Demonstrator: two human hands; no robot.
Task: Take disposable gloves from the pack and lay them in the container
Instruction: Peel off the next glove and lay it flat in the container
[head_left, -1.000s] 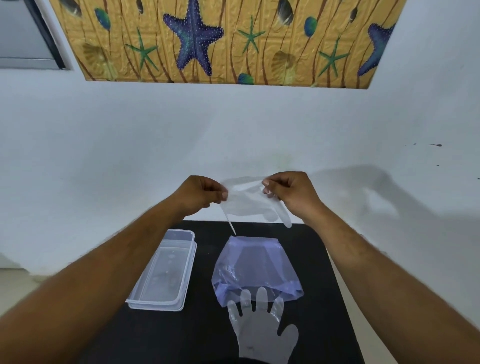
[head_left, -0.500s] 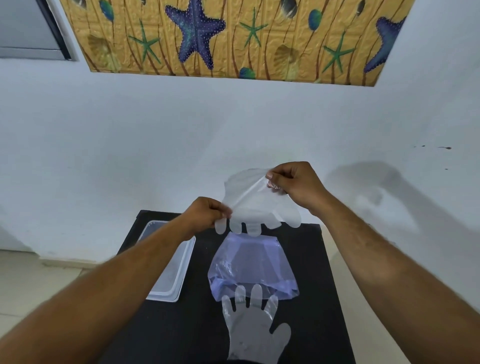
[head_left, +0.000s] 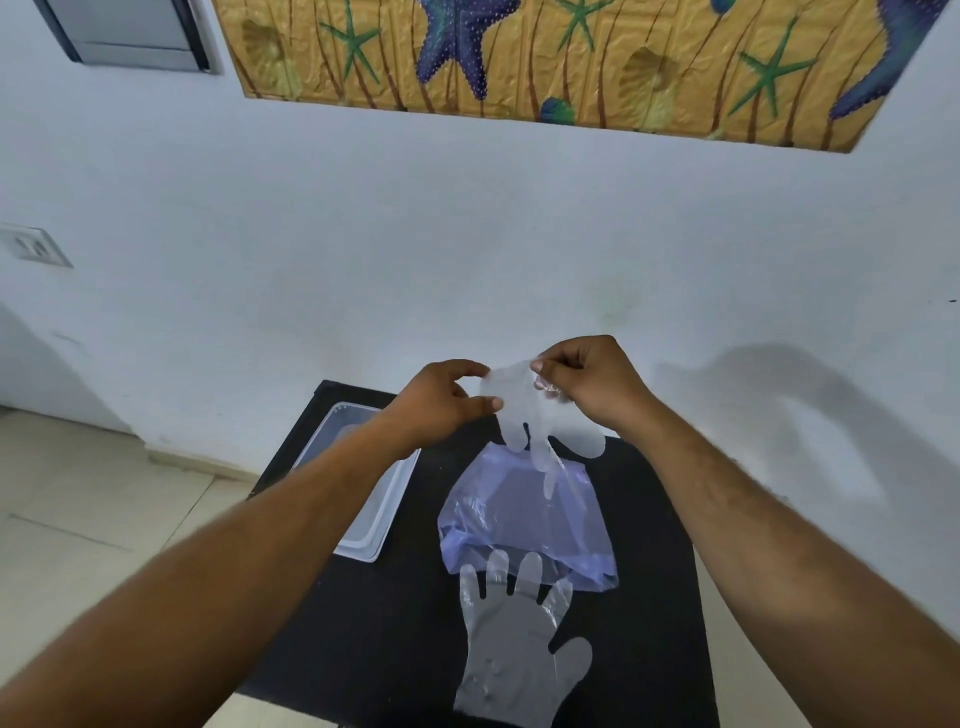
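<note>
We hold one thin, clear disposable plastic glove (head_left: 524, 410) up in the air over the far end of the black counter (head_left: 660, 571). Our right hand (head_left: 592, 387) has its fingers pinched tight on the cuff edge. Our left hand (head_left: 441, 405) has its fingers narrowed at the glove's left edge, thumb and forefinger set apart; whether they grip the film we cannot tell. The glove's own fingers hang down, toward the pale violet plastic pack (head_left: 524, 514) lying flat mid-counter.

Status: a second clear glove (head_left: 514, 654) lies spread flat at the near end of the counter, its fingertips overlapping the pack's near edge. It is out of the pack, not yet stowed.

The clear rectangular plastic container (head_left: 384, 512) sits at the left of the counter, partly hidden by our left forearm. What we see of its inside looks bare.

Judgement: early going. Two gloves drawn, none laid in. Both need moving left into the container; how many remain in the pack we cannot tell.
</note>
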